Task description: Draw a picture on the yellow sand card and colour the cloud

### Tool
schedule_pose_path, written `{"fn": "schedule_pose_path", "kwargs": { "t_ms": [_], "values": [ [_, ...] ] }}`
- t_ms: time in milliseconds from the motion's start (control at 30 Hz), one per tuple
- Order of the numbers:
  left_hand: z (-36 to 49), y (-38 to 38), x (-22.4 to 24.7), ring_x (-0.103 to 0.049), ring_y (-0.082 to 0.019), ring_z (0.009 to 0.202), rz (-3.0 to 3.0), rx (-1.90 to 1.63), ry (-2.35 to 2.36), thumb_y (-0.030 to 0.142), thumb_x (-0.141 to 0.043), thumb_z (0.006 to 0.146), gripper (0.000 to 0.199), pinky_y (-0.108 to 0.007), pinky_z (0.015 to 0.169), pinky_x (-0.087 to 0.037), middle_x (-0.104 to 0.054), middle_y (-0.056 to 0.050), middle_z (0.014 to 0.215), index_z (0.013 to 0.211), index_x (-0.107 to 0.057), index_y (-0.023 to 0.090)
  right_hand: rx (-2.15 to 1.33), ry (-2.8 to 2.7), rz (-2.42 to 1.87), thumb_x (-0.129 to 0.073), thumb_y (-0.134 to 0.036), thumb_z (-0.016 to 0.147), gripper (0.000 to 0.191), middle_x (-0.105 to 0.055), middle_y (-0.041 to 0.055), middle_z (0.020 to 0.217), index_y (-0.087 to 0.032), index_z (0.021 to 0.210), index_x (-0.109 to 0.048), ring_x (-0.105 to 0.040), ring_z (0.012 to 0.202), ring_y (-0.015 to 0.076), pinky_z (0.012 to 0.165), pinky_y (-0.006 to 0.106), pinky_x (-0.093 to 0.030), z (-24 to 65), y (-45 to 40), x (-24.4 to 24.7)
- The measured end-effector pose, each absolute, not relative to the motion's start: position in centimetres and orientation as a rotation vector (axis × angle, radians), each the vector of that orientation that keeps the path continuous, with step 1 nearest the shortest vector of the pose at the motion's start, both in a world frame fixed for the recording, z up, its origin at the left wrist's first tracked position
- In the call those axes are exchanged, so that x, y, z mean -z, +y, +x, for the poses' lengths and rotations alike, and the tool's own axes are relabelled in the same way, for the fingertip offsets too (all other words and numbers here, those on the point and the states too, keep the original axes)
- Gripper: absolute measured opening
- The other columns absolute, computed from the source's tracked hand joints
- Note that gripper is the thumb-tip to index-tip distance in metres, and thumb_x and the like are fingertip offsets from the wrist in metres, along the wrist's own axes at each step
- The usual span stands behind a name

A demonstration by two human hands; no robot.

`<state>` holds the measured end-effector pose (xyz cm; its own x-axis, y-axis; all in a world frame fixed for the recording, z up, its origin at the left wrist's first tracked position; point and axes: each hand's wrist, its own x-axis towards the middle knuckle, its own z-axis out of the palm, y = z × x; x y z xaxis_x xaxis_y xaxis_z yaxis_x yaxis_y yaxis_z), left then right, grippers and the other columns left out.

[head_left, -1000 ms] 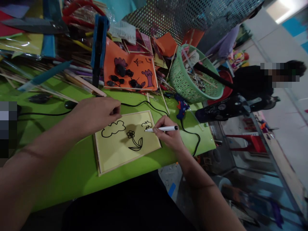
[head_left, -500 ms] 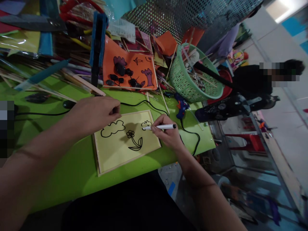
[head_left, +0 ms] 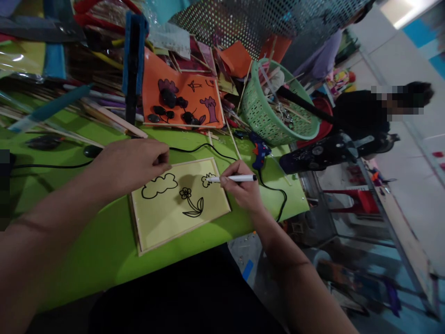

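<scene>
My right hand point(head_left: 245, 188) is closed around a white marker point(head_left: 239, 178) with a dark end. The marker's tip meets a small wavy outline near the right edge of a yellow sheet point(head_left: 163, 229). Thin wooden sticks frame this sheet, which also bears a black-drawn cloud point(head_left: 159, 186) and a flower point(head_left: 191, 204) with leaves. At the sheet's upper left edge rests my left hand point(head_left: 142, 157), its fingers curled in. Whatever those fingers may hold is hidden.
Behind the sheet lie an orange picture point(head_left: 201, 88) with dark stones, a blue glue gun point(head_left: 260, 152) with its cord, and a green basket point(head_left: 250, 111). Sticks and scissors point(head_left: 38, 30) crowd the back left. A dark bottle point(head_left: 309, 157) lies at right. A person point(head_left: 361, 111) is beyond.
The marker tip has shifted slightly over the small outline, which shows more line now. My left hand keeps its place on the sheet's edge. The whole view has slid a little left.
</scene>
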<state>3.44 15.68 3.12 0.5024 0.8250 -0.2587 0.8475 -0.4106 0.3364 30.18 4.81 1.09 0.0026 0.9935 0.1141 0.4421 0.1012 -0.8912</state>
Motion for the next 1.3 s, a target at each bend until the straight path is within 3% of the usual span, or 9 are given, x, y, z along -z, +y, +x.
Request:
{"fn": "schedule_pose_path", "kwargs": {
  "t_ms": [1300],
  "values": [
    [3.4,15.69,-2.65,-0.057,-0.019,0.071,2.363,0.052,1.383,0.038,-0.059,0.09,0.016,-0.033,0.062,-0.029,-0.07,0.0,0.089,0.085,-0.069,0.026,-0.863,-1.539,-1.44,-0.07,-0.024,0.087,0.009,-0.062,-0.0034,0.075,-0.023,0.084,-0.062,-0.053,0.065,0.013,0.061,0.029,-0.04,30.27,4.65,-1.25]
  ]
}}
